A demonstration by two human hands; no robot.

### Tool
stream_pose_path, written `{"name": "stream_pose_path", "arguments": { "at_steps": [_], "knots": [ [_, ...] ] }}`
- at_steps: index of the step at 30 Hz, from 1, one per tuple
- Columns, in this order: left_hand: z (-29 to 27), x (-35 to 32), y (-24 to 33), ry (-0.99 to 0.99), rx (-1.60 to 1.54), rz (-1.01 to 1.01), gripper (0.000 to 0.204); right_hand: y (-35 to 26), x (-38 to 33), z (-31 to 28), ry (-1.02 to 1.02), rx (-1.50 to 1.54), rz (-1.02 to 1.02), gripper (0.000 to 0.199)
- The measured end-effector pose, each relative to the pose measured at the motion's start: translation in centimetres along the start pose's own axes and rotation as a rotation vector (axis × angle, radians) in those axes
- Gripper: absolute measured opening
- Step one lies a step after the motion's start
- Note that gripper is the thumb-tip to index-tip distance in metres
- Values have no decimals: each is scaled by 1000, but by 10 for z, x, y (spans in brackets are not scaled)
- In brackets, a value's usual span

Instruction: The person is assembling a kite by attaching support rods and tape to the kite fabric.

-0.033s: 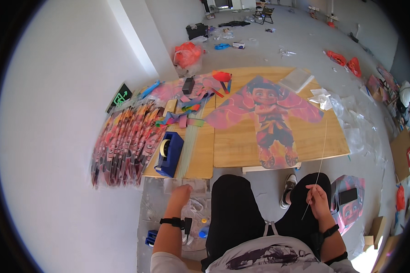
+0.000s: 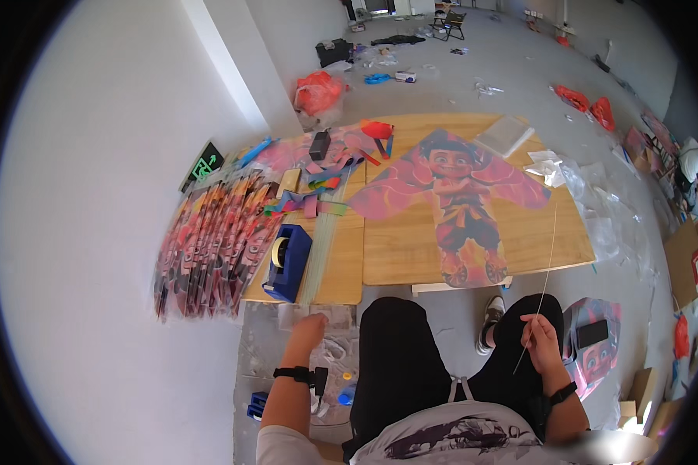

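A thin pale rod stands slanted in my right hand, its fingers pinched round it above my right thigh. Beyond it, a kite sail printed with a cartoon figure lies spread on the wooden table, its lower tip at the front edge. My left hand is closed low beside the table's front left corner, close to some clear plastic; whatever its fingers hold, if anything, is hidden. A blue tape dispenser sits on the table just beyond that hand, next to a bundle of pale rods.
Packed kites in clear sleeves line the table's left side. Coloured ribbons and a black block lie further back. To my right, a phone rests on printed sheets. Plastic bags and cartons are beyond.
A blurred pale shape has come into view at the lower right, by my right elbow. Both hands and the rod stay in place.
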State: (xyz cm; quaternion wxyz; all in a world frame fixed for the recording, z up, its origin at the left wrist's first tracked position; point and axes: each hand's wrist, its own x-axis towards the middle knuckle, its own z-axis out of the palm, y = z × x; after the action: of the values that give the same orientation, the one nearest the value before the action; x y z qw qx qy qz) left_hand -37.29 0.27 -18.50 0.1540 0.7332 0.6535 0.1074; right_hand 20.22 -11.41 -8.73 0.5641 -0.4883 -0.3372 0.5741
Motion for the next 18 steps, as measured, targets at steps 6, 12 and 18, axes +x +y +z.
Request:
{"name": "stream_pose_path", "arguments": {
  "at_steps": [6,12,18],
  "knots": [
    [32,44,-12,-289,170,-220,23,2,1,0,18,21,17,27],
    [46,58,-11,-402,233,-423,31,2,-1,-3,13,27,-6,26],
    [28,56,10,-447,252,-474,40,-1,0,-3,5,0,11,26]
  ]
}}
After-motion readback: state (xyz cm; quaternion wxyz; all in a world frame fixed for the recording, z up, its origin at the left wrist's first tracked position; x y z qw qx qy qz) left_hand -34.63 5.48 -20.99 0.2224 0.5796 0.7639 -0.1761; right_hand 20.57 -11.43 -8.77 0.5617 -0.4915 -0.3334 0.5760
